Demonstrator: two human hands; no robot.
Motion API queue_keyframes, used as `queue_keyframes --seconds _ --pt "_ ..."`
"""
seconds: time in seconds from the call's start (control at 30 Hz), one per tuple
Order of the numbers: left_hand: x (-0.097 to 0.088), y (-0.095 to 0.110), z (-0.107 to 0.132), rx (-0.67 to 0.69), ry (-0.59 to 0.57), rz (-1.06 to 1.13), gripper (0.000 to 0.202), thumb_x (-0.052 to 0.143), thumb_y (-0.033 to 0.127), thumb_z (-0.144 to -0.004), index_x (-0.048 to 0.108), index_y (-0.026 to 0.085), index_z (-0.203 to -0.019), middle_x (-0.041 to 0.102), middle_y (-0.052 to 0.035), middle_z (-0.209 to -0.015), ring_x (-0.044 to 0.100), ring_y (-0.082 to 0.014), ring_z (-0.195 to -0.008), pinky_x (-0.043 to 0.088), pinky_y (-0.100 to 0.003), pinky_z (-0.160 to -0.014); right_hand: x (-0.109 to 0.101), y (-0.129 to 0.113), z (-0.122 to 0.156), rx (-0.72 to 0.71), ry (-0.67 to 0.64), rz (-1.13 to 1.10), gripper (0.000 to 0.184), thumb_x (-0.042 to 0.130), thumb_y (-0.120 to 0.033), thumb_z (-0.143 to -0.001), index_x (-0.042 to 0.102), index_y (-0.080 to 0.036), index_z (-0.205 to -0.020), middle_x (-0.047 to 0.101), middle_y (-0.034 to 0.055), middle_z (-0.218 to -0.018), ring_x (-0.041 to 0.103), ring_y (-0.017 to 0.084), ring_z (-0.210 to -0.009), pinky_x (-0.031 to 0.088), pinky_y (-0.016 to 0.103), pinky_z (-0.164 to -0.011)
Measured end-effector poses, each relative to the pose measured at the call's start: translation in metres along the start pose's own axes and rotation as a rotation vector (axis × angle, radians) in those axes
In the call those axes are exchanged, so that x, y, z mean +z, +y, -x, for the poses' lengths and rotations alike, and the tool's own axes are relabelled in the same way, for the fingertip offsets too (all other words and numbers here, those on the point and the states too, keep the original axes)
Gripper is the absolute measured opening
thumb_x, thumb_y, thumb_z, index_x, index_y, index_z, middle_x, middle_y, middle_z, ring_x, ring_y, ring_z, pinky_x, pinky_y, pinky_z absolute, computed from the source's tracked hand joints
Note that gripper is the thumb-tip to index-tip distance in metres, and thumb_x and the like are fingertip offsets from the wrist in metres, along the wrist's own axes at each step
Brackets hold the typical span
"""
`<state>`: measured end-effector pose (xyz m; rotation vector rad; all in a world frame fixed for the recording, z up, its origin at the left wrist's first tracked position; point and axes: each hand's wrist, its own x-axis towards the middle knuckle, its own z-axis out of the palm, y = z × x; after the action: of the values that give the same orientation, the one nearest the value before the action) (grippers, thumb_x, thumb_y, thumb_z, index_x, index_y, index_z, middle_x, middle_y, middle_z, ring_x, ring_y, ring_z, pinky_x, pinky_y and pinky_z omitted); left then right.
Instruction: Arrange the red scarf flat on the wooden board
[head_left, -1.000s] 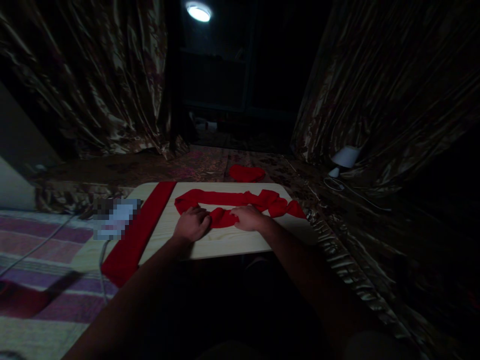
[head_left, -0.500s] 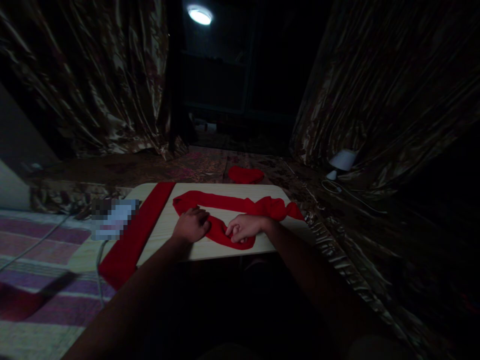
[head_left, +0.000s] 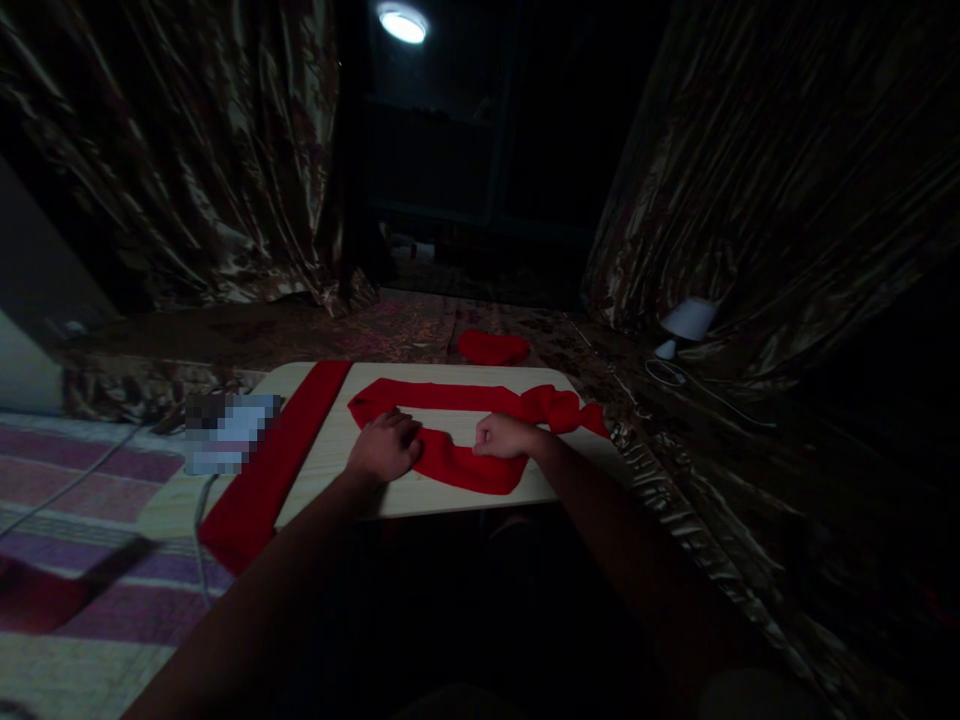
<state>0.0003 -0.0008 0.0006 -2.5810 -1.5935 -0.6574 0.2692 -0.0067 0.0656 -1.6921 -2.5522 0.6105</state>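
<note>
Since 0.5 s ago: right hand (head_left: 504, 437) rolled knuckles-up, now fisted on red cloth strip (head_left: 457, 462), apparently gripping it, loop pulled wider along near edge of wooden board (head_left: 330, 462). Left hand (head_left: 385, 448) flat, fingers curled, pinning strip's bend so it won't slide. Strip runs round in loop w/ knotted end far right.

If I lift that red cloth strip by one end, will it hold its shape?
Probably not: the red cloth strip bends and bunches on the table, so it looks floppy. It seems thin, likely light. The left hand pinning it suggests it slides.
</note>
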Motion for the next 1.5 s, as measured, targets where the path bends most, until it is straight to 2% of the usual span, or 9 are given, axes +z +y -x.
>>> queue_keyframes --seconds 0.13,0.3,0.5,0.73,0.97,1.17,1.3,1.4,1.5 --pt "-0.001 0.001 0.0 -0.011 -0.008 -0.002 0.046 0.048 0.041 -0.089 0.069 0.02 -0.124 0.067 -0.0097 -0.131 0.052 -0.0312 -0.128 0.044 -0.047 -0.107 0.009 -0.002 -0.029 -0.019 0.326 -0.127 0.014 0.06 -0.011 -0.083 0.074 -0.015 -0.086 0.076 0.0035 -0.087 0.066 0.013 -0.079 0.044 0.019 -0.067" --pt "-0.002 0.002 0.0 -0.006 0.009 0.009 0.046 0.049 0.042 -0.089 0.07 0.019 -0.123 0.066 -0.0104 -0.132 0.053 -0.0313 -0.128 0.044 -0.047 -0.107 0.012 -0.012 -0.074 0.016 0.466 -0.213 0.026 0.053 -0.008 -0.087 0.076 -0.018 -0.094 0.077 0.0034 -0.1 0.068 0.014 -0.092 0.047 0.018 -0.079" --pt "0.001 0.0 0.0 -0.022 0.014 0.023 0.046 0.051 0.042 -0.088 0.069 0.02 -0.124 0.065 -0.0102 -0.133 0.051 -0.0315 -0.13 0.044 -0.048 -0.108 0.007 -0.015 -0.111 0.086 0.425 -0.116 0.024 0.054 -0.016 -0.088 0.077 -0.02 -0.097 0.077 0.0031 -0.101 0.067 0.015 -0.092 0.046 0.02 -0.08" --pt "0.004 -0.002 0.001 -0.009 0.012 0.018 0.047 0.051 0.043 -0.089 0.068 0.019 -0.125 0.064 -0.0111 -0.134 0.053 -0.0307 -0.128 0.043 -0.048 -0.109 0.013 -0.021 -0.125 0.09 0.318 0.107 0.021 0.053 -0.021 -0.091 0.073 -0.023 -0.098 0.074 0.0057 -0.106 0.066 0.018 -0.094 0.044 0.025 -0.077" --pt "0.006 -0.004 0.001 0.007 0.025 0.036 0.048 0.051 0.044 -0.089 0.067 0.019 -0.127 0.061 -0.0107 -0.14 0.05 -0.0303 -0.134 0.04 -0.049 -0.113 0.01 -0.016 -0.132 0.178 0.344 0.122 0.028 0.044 -0.019 -0.098 0.063 -0.012 -0.117 0.071 0.018 -0.113 0.067 0.024 -0.102 0.047 0.029 -0.081" --pt "0.01 -0.007 0.001 0.033 0.081 0.04 0.046 0.053 0.041 -0.087 0.069 0.018 -0.124 0.055 -0.0115 -0.146 0.038 -0.0304 -0.144 0.034 -0.047 -0.12 -0.007 -0.004 -0.128 0.279 0.405 0.04 0.028 0.042 -0.022 -0.099 0.064 -0.014 -0.115 0.073 0.0168 -0.109 0.068 0.024 -0.104 0.048 0.027 -0.083" --pt "0.009 -0.005 0.0 0.032 0.11 0.011 0.052 0.054 0.042 -0.088 0.061 0.017 -0.133 0.058 -0.012 -0.141 0.03 -0.0323 -0.148 0.025 -0.051 -0.123 -0.016 0.008 -0.125 0.388 0.478 -0.036 0.03 0.044 -0.027 -0.099 0.069 -0.013 -0.11 0.073 0.0189 -0.109 0.068 0.026 -0.107 0.048 0.029 -0.088" --pt "0.005 -0.003 -0.001 -0.118 0.158 0.012 0.062 0.055 0.044 -0.087 0.051 0.012 -0.14 0.055 -0.0173 -0.143 0.042 -0.0348 -0.141 0.036 -0.049 -0.116 -0.016 0.015 -0.123 0.41 0.512 -0.067 0.032 0.045 -0.024 -0.097 0.069 -0.012 -0.114 0.072 0.0192 -0.114 0.067 0.025 -0.109 0.048 0.029 -0.091" --pt "0.002 -0.002 -0.002 -0.249 0.15 0.04 0.056 0.052 0.044 -0.089 0.054 0.009 -0.133 0.064 -0.021 -0.128 0.059 -0.034 -0.121 0.043 -0.049 -0.107 -0.009 0.017 -0.119 0.26 0.492 -0.115 0.046 0.054 -0.006 -0.084 0.063 -0.016 -0.128 0.071 0.0109 -0.121 0.067 0.018 -0.108 0.048 0.023 -0.09"
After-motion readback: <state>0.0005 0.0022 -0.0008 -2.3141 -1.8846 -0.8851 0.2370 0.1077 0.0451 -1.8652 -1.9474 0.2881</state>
